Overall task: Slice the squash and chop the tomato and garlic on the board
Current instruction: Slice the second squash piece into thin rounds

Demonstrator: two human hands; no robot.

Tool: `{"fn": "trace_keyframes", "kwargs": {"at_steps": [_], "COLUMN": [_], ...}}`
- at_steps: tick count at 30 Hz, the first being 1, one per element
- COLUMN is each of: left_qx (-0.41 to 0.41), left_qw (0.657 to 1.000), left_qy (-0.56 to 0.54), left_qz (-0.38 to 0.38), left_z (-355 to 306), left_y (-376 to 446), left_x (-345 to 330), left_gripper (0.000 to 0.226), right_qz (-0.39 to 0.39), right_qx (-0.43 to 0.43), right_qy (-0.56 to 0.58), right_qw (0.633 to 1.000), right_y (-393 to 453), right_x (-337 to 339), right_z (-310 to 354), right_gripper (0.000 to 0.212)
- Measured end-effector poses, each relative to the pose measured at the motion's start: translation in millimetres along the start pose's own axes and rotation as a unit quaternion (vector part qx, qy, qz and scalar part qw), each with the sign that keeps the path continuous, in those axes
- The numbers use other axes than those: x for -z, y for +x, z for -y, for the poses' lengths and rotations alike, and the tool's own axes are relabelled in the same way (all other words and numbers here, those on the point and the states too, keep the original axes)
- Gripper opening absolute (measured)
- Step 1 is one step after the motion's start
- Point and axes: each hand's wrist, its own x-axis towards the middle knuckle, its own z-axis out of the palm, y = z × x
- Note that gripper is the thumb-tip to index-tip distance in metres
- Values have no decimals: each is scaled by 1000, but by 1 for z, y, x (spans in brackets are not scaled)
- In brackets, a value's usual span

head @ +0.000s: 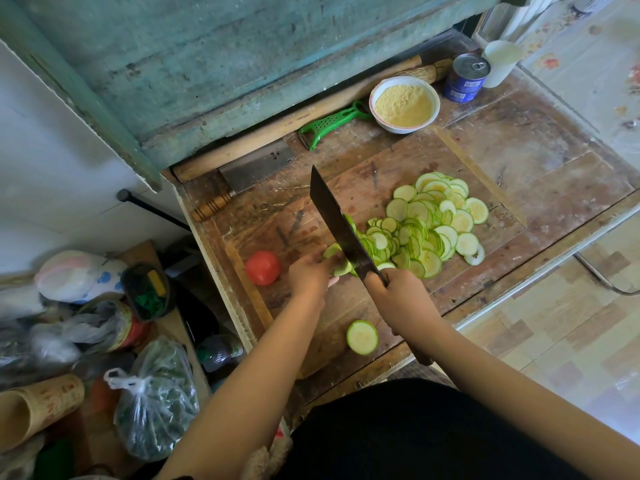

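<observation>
My left hand (310, 273) holds down a short green squash stub (337, 259) on the worn wooden board (346, 195). Right beside my fingers stands the dark cleaver (337, 225), its handle gripped by my right hand (394, 289) and its edge down against the squash. A heap of thin squash slices (431, 225) fans out to the right of the blade. One thick round squash piece (362, 337) lies alone near the board's front edge. A red tomato (262, 268) sits at the board's left side. No garlic is visible.
A second cleaver (256, 168) and a long wooden rolling pin (277, 133) lie at the back, with a green peeler (329, 124), a white bowl of yellow meal (404, 105), a blue can (465, 77) and a white cup (500, 62). Bags and jars (152, 400) crowd the floor at left.
</observation>
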Motion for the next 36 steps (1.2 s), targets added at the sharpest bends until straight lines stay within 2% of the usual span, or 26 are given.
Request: {"fn": "trace_keyframes", "kwargs": {"at_steps": [9,16,23,26,36], "left_qx": [-9,-69,-43,-11,9], "left_qw": [1000,995,997,1000,1000], "left_qy": [28,69,64,18,-8], "left_qz": [1,1,-10,4,7], "left_z": [1,10,6,4,2], "left_y": [5,4,5,4,2], "left_x": [-3,1,-1,-2,-1], "left_gripper": [30,48,44,43,40], "right_qz": [11,42,1,-11,-7], "right_qx": [-8,-53,-22,-3,1], "right_qy": [-20,-36,-19,-11,2], "right_qw": [1000,997,1000,1000,1000], "right_y": [5,11,4,1,-5], "right_x": [-1,-12,-4,0,1], "right_z": [6,-11,-9,-8,-10], "right_gripper": [35,34,38,38,35]}}
